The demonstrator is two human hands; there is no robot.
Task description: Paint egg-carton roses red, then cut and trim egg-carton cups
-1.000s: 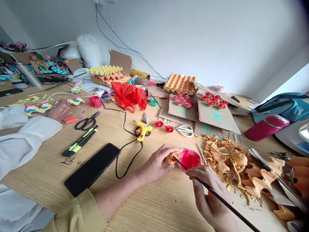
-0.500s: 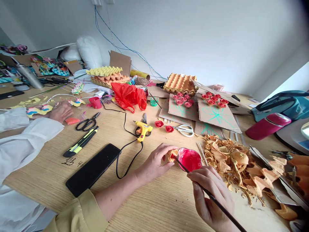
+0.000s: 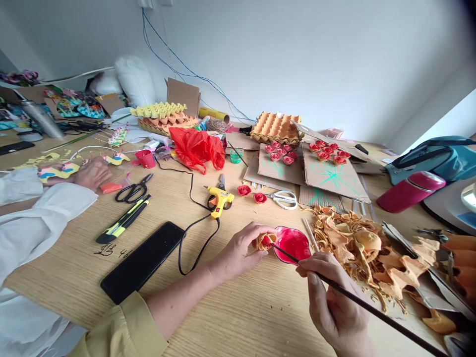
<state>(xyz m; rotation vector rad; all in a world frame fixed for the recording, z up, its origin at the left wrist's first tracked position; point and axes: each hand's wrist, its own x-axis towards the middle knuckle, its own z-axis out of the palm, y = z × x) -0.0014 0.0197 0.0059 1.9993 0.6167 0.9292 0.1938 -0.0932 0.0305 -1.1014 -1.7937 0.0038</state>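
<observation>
My left hand pinches a small orange flower that looks made of egg-carton pulp, with red paint in its centre. My right hand is closed around the dark handle of a paintbrush; the brush tip meets the inside of the flower. Just behind and to the right of the flower sits a shallow dish of red paint. Two red-painted flowers lie beyond it, beside white-handled scissors.
A yellow glue gun, a black phone, a utility knife and black scissors lie leftward. Orange carton scraps heap at right. Cardboard sheets bear red flowers. A co-worker's hands work at far left.
The brush has swung to a flatter angle, and my right hand has shifted right. The flower in my left hand has turned, showing more of its red centre.
</observation>
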